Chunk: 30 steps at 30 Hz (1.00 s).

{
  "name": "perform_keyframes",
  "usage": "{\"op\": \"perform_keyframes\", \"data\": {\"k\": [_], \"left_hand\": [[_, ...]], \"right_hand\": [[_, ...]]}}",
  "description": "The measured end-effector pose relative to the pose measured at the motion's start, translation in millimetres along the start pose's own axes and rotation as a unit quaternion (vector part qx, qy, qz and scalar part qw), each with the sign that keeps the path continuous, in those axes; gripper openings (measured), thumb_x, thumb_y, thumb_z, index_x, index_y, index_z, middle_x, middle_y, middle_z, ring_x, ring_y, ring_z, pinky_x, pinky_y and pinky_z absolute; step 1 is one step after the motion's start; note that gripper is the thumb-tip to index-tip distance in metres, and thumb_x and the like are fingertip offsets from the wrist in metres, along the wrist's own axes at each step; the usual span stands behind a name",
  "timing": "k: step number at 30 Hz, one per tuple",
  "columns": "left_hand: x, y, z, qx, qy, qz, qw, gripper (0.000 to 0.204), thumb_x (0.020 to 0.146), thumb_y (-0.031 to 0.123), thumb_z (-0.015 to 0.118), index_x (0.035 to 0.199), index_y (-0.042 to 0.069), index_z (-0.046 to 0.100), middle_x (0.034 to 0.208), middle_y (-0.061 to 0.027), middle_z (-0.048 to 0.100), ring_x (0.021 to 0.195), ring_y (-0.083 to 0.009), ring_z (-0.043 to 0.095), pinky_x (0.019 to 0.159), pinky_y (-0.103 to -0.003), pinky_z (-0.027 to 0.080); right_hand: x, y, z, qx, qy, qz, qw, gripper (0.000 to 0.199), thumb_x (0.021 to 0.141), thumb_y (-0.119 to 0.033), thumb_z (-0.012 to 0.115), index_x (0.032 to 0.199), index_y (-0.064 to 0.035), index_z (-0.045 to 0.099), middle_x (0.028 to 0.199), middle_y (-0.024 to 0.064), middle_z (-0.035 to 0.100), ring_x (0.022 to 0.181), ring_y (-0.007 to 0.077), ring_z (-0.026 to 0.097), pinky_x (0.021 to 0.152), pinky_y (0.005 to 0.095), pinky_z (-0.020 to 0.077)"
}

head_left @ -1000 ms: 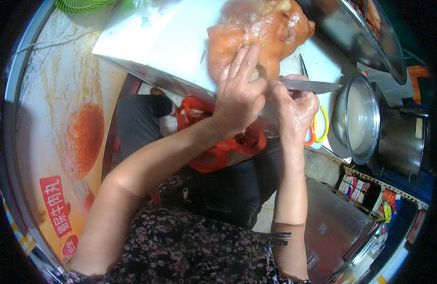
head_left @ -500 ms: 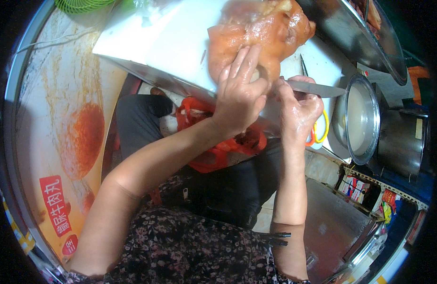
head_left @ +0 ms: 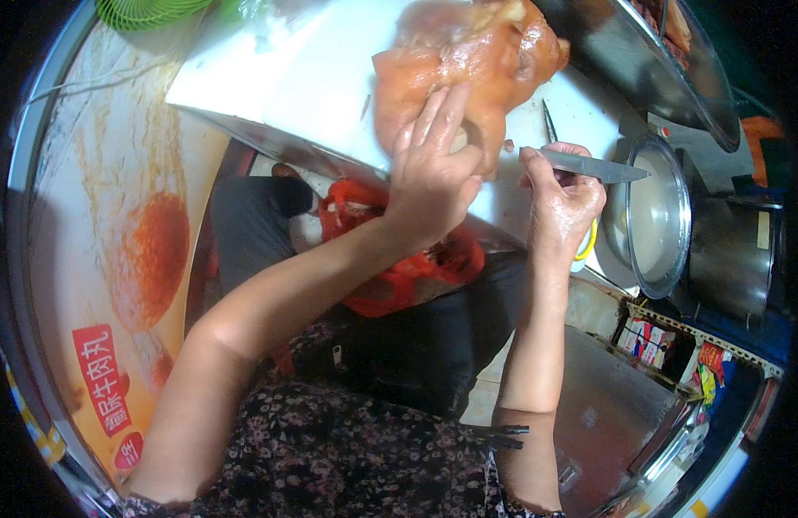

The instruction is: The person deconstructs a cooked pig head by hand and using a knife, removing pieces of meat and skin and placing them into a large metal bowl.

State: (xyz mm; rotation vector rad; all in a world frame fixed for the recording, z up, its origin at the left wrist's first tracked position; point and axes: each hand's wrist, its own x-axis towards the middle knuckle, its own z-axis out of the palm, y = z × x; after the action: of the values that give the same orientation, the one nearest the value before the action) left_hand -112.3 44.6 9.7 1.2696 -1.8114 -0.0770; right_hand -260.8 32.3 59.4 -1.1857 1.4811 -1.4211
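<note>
A large, glossy orange-brown piece of skin-on meat, perhaps a pig's head, lies on the white board. My left hand presses on its near side, fingers stretched over the skin. My right hand is closed round a knife, just right of the meat and apart from it. The blade points right, toward a metal bowl of cloudy liquid; my fingers hide its handle. A small brown scrap sits between meat and knife. Partly behind my right hand are scissors with a yellow handle.
A big metal basin with meat in it stands at the far right. Beside the bowl is a dark metal pot. A red plastic bag is below the board's near edge. A green basket sits far left.
My right hand has moved right and slightly down with the knife, away from the meat. My left hand stays on the meat. The small scrap now shows on the board.
</note>
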Motion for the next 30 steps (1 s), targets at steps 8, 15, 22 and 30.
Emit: {"op": "perform_keyframes", "data": {"k": [8, 15, 22, 30], "left_hand": [[-2, -6, 6, -0.009, 0.014, 0.013, 1.000, 0.021, 0.065, 0.005, 0.078, 0.086, 0.002, 0.073, 0.155, -0.0282, 0.042, 0.142, -0.0478, 0.042, 0.110, -0.054, 0.038], [-2, -6, 3, 0.002, 0.004, 0.020, 1.000, 0.019, 0.068, 0.008, 0.076, 0.086, 0.001, 0.073, 0.155, -0.0296, 0.042, 0.143, -0.0491, 0.041, 0.112, -0.056, 0.037], [-2, -5, 1, -0.018, 0.004, 0.015, 1.000, 0.018, 0.070, 0.007, 0.075, 0.087, 0.000, 0.073, 0.155, -0.0301, 0.041, 0.143, -0.0496, 0.040, 0.113, -0.056, 0.035], [-4, -7, 0, -0.007, -0.013, 0.017, 1.000, 0.019, 0.071, 0.007, 0.076, 0.089, 0.001, 0.074, 0.157, -0.0289, 0.039, 0.145, -0.0487, 0.038, 0.114, -0.055, 0.035]], "right_hand": [[-24, 3, -16, -0.178, -0.268, -0.048, 0.946, 0.075, 0.074, 0.004, 0.069, 0.147, -0.0086, 0.054, 0.108, 0.0170, 0.072, 0.092, 0.0252, 0.069, 0.085, 0.0354, 0.0542], [-36, 0, -1, -0.294, -0.249, -0.057, 0.921, 0.090, 0.076, 0.000, 0.069, 0.158, -0.0095, 0.034, 0.102, 0.0290, 0.070, 0.098, 0.0464, 0.070, 0.085, 0.0500, 0.0555], [-45, -2, -2, -0.314, -0.229, -0.053, 0.920, 0.087, 0.078, -0.002, 0.070, 0.158, -0.0072, 0.035, 0.097, 0.0314, 0.069, 0.091, 0.0478, 0.070, 0.082, 0.0513, 0.0555], [-30, -1, 1, -0.276, -0.244, -0.109, 0.923, 0.080, 0.079, -0.004, 0.070, 0.154, -0.0094, 0.043, 0.109, 0.0294, 0.069, 0.101, 0.0461, 0.069, 0.088, 0.0506, 0.0557]]}}
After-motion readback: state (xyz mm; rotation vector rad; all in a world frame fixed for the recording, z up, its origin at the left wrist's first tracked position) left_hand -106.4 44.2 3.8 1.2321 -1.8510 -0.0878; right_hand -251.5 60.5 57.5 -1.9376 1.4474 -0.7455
